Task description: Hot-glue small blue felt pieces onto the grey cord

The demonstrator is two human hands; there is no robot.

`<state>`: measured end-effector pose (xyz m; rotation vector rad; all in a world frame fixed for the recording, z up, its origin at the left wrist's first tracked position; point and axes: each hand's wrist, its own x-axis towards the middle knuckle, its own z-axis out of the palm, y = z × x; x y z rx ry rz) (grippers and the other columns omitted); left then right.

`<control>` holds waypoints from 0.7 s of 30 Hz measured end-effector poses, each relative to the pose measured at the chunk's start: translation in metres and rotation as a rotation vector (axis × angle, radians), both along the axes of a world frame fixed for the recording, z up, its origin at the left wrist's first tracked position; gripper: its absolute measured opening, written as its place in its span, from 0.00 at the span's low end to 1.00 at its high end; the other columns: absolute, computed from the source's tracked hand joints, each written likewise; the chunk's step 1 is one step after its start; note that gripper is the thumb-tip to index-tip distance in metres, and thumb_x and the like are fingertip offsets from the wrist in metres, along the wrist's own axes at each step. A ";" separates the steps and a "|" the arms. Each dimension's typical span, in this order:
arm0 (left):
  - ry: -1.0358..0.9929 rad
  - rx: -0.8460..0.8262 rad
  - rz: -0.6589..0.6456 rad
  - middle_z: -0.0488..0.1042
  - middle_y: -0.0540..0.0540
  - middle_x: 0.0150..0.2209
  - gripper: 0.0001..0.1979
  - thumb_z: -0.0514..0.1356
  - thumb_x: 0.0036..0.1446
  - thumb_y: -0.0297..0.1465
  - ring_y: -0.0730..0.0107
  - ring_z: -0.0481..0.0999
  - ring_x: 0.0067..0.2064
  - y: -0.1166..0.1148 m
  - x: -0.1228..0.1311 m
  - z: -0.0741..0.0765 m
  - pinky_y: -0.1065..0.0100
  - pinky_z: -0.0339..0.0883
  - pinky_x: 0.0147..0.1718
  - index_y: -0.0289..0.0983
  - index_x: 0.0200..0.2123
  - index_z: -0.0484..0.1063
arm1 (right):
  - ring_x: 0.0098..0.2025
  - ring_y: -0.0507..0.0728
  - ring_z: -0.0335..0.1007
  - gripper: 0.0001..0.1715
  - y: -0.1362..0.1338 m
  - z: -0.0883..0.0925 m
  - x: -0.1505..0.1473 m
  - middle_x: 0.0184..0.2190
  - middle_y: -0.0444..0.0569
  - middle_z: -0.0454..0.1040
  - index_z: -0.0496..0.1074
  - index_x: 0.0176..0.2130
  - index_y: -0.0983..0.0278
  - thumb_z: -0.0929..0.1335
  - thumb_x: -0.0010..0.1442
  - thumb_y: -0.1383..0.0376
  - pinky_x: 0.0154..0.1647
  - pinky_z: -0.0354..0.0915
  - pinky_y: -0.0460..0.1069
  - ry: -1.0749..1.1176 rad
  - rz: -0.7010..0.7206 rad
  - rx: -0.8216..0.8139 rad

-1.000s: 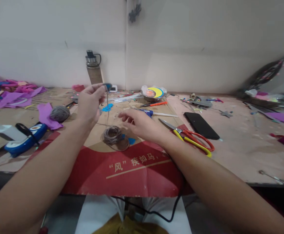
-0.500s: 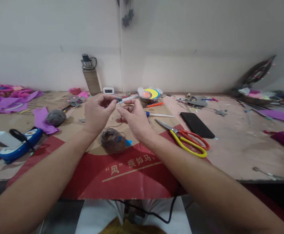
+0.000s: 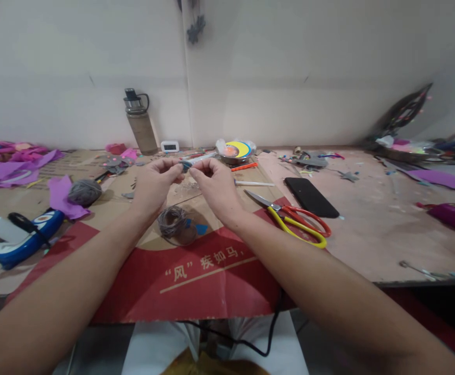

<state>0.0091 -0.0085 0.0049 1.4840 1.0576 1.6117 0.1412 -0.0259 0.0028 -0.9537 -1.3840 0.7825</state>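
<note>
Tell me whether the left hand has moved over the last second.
Yes. Judged against the bottle, the left hand has shifted right and lower in the picture, and no longer covers any of the bottle.

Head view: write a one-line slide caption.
Left hand and right hand pinch a small bluish piece beyond a coil of greyish cord.

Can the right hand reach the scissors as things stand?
Probably yes: the scissors lie uncovered to the right of the right hand, though its fingers are busy at a small bluish piece.
</note>
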 end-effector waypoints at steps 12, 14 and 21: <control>-0.041 -0.039 -0.069 0.71 0.51 0.24 0.05 0.66 0.45 0.30 0.77 0.68 0.25 0.004 -0.001 -0.002 0.72 0.63 0.28 0.35 0.25 0.73 | 0.27 0.48 0.58 0.08 0.003 0.001 0.002 0.24 0.41 0.66 0.66 0.28 0.64 0.67 0.55 0.63 0.31 0.57 0.47 -0.030 -0.048 -0.017; -0.049 -0.046 -0.088 0.71 0.51 0.24 0.04 0.65 0.45 0.29 0.77 0.68 0.25 0.004 -0.001 -0.002 0.72 0.63 0.27 0.35 0.24 0.73 | 0.27 0.48 0.57 0.08 0.005 0.000 0.002 0.24 0.40 0.65 0.66 0.27 0.64 0.67 0.55 0.63 0.30 0.57 0.46 -0.029 -0.055 -0.014; -0.080 -0.111 -0.181 0.70 0.50 0.23 0.03 0.65 0.43 0.28 0.77 0.67 0.24 0.005 -0.002 0.000 0.72 0.63 0.27 0.35 0.24 0.74 | 0.26 0.48 0.56 0.08 0.014 -0.008 0.004 0.22 0.38 0.62 0.70 0.33 0.64 0.67 0.53 0.62 0.28 0.55 0.46 0.046 0.047 -0.022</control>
